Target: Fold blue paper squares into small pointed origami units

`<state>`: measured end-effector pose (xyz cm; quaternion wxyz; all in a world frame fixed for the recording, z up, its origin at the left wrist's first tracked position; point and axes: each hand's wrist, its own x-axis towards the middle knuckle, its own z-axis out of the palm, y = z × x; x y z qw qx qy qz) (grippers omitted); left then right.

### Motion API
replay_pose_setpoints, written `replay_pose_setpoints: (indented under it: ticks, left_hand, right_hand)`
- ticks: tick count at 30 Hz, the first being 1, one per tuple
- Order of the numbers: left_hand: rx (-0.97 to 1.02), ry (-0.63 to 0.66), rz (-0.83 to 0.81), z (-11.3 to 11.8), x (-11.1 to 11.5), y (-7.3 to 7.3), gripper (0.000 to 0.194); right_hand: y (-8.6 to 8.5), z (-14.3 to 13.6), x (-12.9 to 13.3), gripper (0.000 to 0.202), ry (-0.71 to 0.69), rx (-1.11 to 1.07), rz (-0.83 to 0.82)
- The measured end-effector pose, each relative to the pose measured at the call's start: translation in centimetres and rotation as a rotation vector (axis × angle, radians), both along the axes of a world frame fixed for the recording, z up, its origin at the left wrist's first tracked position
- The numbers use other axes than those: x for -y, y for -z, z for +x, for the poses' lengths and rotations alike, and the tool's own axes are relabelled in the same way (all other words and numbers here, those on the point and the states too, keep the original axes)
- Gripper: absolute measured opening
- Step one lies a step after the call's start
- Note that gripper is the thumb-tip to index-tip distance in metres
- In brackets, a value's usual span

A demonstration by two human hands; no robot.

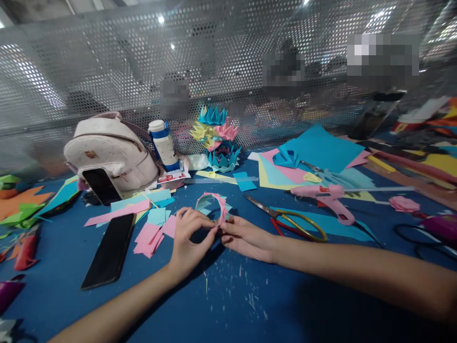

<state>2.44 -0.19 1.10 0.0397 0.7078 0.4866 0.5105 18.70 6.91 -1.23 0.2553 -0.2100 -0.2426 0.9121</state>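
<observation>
A small ring of folded pink and light blue paper stands upright above the blue table, held between my two hands. My left hand pinches its lower edge between thumb and fingers. From the right, my right hand grips the same spot with thumb and fingertips. Just right of my right hand lie scissors with yellow and red handles. Pink paper squares and light blue squares lie left of my left hand. Behind the ring stands a stack of spiky folded-paper rings in blue, pink and yellow.
A black phone lies at left, before a pale backpack and a bottle. A pink glue gun rests at right near coloured sheets. Paper scraps dot the table front. A perforated metal screen closes the back.
</observation>
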Motion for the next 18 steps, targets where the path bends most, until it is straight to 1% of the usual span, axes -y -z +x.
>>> replay_pose_setpoints:
  ticks: [8,18]
  left_hand:
    - [0.06,0.039,-0.04,-0.14,-0.24,0.01,0.013]
    - [0.095,0.043,-0.093,-0.43,-0.42,0.48,0.011]
  right_hand:
    - [-0.12,0.06,0.07,0.03,0.008,0.015,0.02]
    - [-0.64,-0.01,0.24,0.027,-0.004,0.029,0.088]
